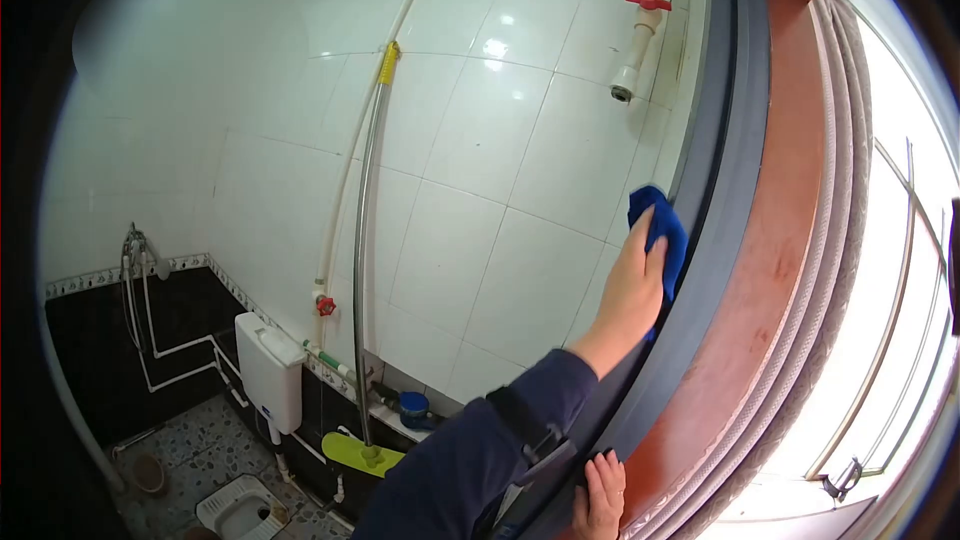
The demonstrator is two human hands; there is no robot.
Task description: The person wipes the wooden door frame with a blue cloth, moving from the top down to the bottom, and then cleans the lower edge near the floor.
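Observation:
My left hand (pixel 632 285) is closed around a blue cloth (pixel 668 230) and presses it against the inner side of the grey door frame (pixel 735 170). The left arm, in a dark sleeve with a black strap, reaches up from the bottom of the view. Lower down, my right hand (pixel 601 500) rests on the frame beside the reddish-brown panel (pixel 700 440). Its fingers lie stretched out with nothing held in them, and part of that hand is cut off by the lower edge.
A long-handled tool with a lime-green head (pixel 350 453) leans on the white tiled wall (pixel 480 240). A pipe with a red valve (pixel 648 2) hangs near the frame. A cistern (pixel 270 370) and squat toilet (pixel 240 510) stand lower left. Grey curtains (pixel 845 190) hang at right.

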